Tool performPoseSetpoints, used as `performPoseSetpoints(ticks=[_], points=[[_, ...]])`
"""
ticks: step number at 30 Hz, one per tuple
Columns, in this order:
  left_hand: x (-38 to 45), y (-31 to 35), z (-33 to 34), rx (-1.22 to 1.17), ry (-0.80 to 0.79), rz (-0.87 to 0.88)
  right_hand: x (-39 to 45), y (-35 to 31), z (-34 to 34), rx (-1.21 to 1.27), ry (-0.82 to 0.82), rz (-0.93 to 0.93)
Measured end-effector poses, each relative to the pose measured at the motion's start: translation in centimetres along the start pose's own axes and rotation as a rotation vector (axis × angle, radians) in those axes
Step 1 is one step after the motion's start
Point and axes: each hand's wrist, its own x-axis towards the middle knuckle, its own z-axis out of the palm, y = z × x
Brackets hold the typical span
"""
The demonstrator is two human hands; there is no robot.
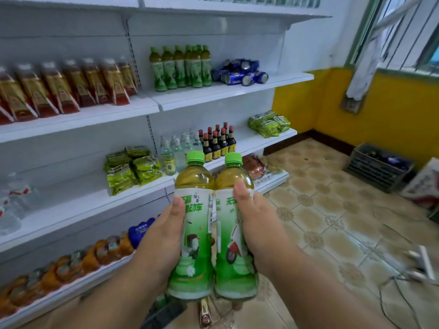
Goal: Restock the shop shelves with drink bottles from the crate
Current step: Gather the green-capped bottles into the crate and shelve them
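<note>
Two green tea bottles with green caps stand upright side by side in front of me, touching each other. My left hand (161, 241) grips the left bottle (196, 224) around its label. My right hand (259, 224) grips the right bottle (229, 233) the same way. A row of matching green tea bottles (180, 67) stands on the upper shelf (213, 96), beside a pile of blue cans (240, 72). A dark plastic crate (377, 166) sits on the floor by the yellow wall at the right.
White shelves (78, 205) run along the left with red sauce packs (64, 89), green snack packs (133, 167), clear and dark small bottles (211, 143), and orange packets (71, 262) on the lowest shelf. Tiled floor (332, 222) spreads right. A metal object and cable (420, 264) lie at right.
</note>
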Motion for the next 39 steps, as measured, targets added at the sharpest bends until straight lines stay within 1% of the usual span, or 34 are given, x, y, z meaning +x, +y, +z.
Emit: performPoseSetpoints(ticks=[4, 7, 9, 11, 15, 19, 23, 28, 31, 35, 39], points=[[0.9, 0.4, 4.7, 0.085, 0.001, 0.042, 0.7, 0.3, -4.5, 0.071, 0.024, -0.010], [2.0, 1.3, 6.5, 0.130, 0.002, 0.072, 2.2, 0.2, -6.2, 0.042, 0.034, -0.042], [3.4, 1.9, 7.4, 0.127, 0.042, 0.111, 3.9, -0.1, -7.1, 0.011, 0.020, -0.051], [4.9, 2.3, 7.6, 0.107, 0.066, 0.133, 5.6, -0.6, -7.3, -0.005, 0.004, -0.064], [8.1, 3.0, 7.4, 0.038, 0.064, 0.125, 9.1, -1.7, -7.3, -0.053, -0.024, -0.117], [12.7, 4.3, 8.1, 0.033, 0.087, 0.170, 14.0, -3.3, -7.6, -0.059, -0.035, -0.140], [17.4, 6.7, 9.6, 0.084, 0.133, 0.235, 19.0, -5.1, -8.3, -0.058, 0.009, -0.171], [22.1, 9.8, 10.9, 0.039, 0.098, 0.248, 23.8, -7.9, -9.5, -0.054, 0.042, -0.214], [24.9, 11.4, 12.1, 0.009, 0.092, 0.253, 26.8, -9.3, -10.4, -0.049, 0.029, -0.236], [28.5, 12.9, 14.6, 0.020, 0.136, 0.275, 31.5, -10.8, -12.4, -0.055, 0.008, -0.273], [32.9, 13.4, 17.3, 0.004, 0.205, 0.299, 37.4, -11.3, -14.5, -0.064, -0.095, -0.330]])
